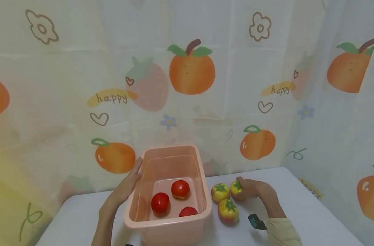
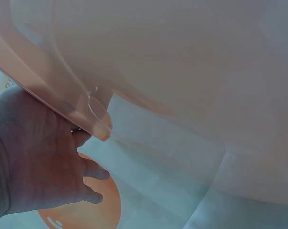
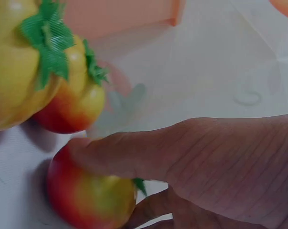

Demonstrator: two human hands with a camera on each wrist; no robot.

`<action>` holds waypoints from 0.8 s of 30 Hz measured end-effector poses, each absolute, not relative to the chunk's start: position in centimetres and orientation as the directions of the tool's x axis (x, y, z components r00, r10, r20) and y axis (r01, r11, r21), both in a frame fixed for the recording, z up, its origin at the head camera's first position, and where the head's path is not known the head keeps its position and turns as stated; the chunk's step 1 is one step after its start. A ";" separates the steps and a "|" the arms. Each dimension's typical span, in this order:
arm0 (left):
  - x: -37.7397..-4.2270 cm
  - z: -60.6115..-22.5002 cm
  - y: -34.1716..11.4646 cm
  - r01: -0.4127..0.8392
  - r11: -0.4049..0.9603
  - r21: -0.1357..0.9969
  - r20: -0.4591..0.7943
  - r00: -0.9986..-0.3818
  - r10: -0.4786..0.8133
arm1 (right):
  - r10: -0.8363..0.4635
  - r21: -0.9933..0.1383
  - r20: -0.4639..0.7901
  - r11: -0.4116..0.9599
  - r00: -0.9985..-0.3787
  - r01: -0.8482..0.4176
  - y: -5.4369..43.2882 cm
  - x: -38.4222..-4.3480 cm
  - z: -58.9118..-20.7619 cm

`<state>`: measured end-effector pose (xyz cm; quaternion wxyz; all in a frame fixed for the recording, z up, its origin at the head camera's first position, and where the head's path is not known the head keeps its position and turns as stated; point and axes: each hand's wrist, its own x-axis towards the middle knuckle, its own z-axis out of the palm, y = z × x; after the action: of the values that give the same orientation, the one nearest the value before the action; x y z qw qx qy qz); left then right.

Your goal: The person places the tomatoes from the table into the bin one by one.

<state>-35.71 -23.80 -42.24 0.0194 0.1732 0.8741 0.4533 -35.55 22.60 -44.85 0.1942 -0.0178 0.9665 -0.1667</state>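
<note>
My right hand [image 1: 254, 189] grips a yellow-and-red tomato [image 1: 235, 186], which rests on the table right of the bin. In the right wrist view the thumb lies along this tomato's [image 3: 94, 200] side, and other fingers curl partly hidden around it. Two similar ribbed tomatoes with green star-shaped caps sit close by, one behind [image 1: 220, 192] and one in front [image 1: 228, 213]. Against the left rim of the pink plastic bin [image 1: 170, 227], my left hand [image 1: 125, 188] rests with its fingers extended. Several round red fruits [image 1: 160, 204] lie inside the bin.
The white table [image 1: 300, 205] extends on both sides of the bin. Behind it hangs a curtain [image 1: 224, 112] printed with oranges, hearts and flowers. A dark green strap piece [image 1: 256, 222] shows by the right sleeve [image 1: 282, 232].
</note>
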 end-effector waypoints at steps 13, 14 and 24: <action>-35.5 -42.1 -23.9 0.276 0.549 0.789 0.112 -0.943 0.314 | -0.090 -0.271 -0.405 0.962 -0.910 0.026 23.3 -35.4 -44.8; -35.5 -42.1 -23.9 0.279 0.548 0.789 0.115 -0.943 0.314 | -0.087 -0.280 -0.402 0.959 -0.912 0.031 23.3 -35.5 -44.8; -35.5 -42.2 -23.9 0.290 0.536 0.793 0.126 -0.939 0.321 | -0.013 -0.228 -0.415 0.970 -0.910 0.090 24.2 -35.6 -45.6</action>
<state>-35.53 -23.89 -42.19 0.0174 0.1745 0.8763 0.4487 -35.60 24.16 -45.55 0.2118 0.0197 0.9695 -0.1219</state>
